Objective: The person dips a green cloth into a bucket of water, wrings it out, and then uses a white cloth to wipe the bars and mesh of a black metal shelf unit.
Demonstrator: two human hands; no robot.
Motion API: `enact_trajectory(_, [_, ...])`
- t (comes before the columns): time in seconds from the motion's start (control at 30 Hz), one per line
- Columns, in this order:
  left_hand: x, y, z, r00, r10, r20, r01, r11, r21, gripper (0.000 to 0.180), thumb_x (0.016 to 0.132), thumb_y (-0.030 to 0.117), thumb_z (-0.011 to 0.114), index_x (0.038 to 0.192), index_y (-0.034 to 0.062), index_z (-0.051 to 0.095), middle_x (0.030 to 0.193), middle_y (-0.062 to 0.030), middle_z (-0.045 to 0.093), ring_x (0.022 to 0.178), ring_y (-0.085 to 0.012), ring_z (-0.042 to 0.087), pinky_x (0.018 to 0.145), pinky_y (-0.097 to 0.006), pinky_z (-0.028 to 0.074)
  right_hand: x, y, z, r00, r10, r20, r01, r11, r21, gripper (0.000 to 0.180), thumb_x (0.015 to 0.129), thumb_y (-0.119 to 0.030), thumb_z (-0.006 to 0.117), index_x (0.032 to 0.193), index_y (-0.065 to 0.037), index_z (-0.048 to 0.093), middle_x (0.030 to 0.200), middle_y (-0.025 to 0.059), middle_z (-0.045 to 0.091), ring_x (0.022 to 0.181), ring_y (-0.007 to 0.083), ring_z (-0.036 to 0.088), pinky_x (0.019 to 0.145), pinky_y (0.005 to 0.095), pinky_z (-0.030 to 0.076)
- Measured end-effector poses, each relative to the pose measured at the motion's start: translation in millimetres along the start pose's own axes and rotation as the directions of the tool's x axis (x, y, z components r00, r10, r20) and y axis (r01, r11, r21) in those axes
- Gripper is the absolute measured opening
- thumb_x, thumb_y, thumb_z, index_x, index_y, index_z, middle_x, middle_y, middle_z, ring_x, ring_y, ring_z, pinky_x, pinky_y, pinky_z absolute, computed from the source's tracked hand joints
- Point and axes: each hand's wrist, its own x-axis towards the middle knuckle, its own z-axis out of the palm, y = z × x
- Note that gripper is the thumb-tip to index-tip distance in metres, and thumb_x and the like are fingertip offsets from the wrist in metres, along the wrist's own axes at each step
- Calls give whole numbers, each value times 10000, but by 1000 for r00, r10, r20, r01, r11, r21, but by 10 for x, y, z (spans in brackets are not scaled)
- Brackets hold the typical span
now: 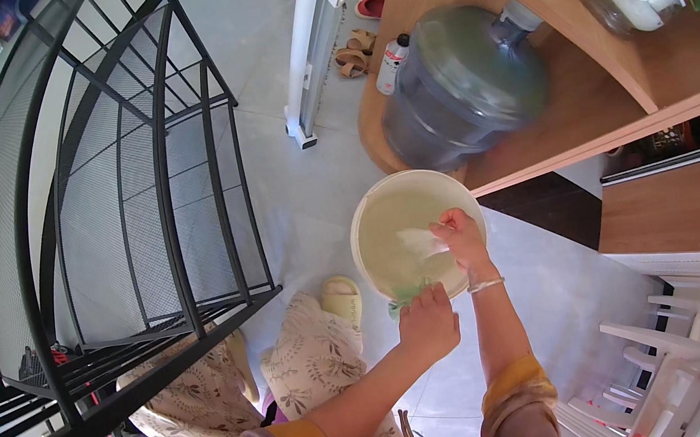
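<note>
A round cream bucket [359, 240] stands on the floor in front of me, with pale insides. At its near rim my left hand [429, 324] is closed on a thin, crumpled piece of pale green plastic [401, 302], which hangs by the rim. My right hand [462, 241] reaches over the bucket's right side. Its fingers are pinched on a white, wispy sheet [420, 241] above the opening; whether this is tissue or thin plastic I cannot tell. A pale bracelet circles the right wrist.
A black metal mesh rack [171, 200] stands on the left. Beyond the bucket, a wooden shelf unit [555, 134] carries a large water jug [461, 80] and a small white bottle [391, 66]. Shoes [351, 60] and a white folded frame [312, 52] are farther off. White chairs [660, 353] stand right.
</note>
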Motion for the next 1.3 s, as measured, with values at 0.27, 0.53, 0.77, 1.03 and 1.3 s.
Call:
enact_trajectory(0.27, [305, -2, 63, 864, -503, 34, 198, 278, -940, 601, 959, 306, 494, 1415, -54, 344, 1209, -148, 550, 1114, -213, 541, 920, -304, 432, -911, -868, -249, 998, -52, 35, 12, 713, 701, 127, 829, -7, 555, 950, -46, 541, 835, 21, 579, 796, 128, 589, 715, 285, 521])
enact_trajectory(0.53, [372, 78, -90, 963, -131, 237, 188, -304, -934, 486, 1009, 356, 423, 1392, 57, 407, 1363, -80, 456, 1248, -165, 444, 1031, -316, 370, -1082, -628, 79, 990, -70, -125, 109, 933, 342, 292, 849, -75, 518, 1125, -37, 605, 1068, 102, 604, 986, 226, 585, 881, 317, 462])
enact_trajectory(0.77, [358, 171, -63, 992, -113, 53, 38, -133, -990, 688, 973, 537, 380, 1433, 27, 337, 1390, -134, 435, 1308, -227, 390, 1092, -309, 283, -879, -405, 251, 910, -412, -45, 386, 883, -268, 246, 921, -199, 499, 1017, -32, 652, 1114, 139, 576, 1003, 267, 546, 921, 339, 405])
enact_trajectory(1.03, [289, 139, -183, 978, -173, 116, 165, 308, -937, 701, 969, 450, 454, 1448, -31, 280, 1406, -172, 402, 1264, -220, 428, 1049, -330, 345, 88, 147, 272, 992, -82, 101, 106, 960, -258, 136, 862, -124, 563, 917, -63, 671, 969, 136, 604, 857, 261, 611, 804, 328, 473])
enact_trajectory(1.3, [318, 134, -126, 937, -347, -48, 81, 348, -934, 623, 968, 394, 467, 1385, -57, 365, 1306, -189, 478, 1233, -250, 450, 1045, -337, 344, 615, 1268, 383, 921, 43, 387, 329, 443, -834, 283, 756, -35, 613, 1035, -77, 627, 1013, 205, 606, 983, 366, 596, 839, 429, 502])
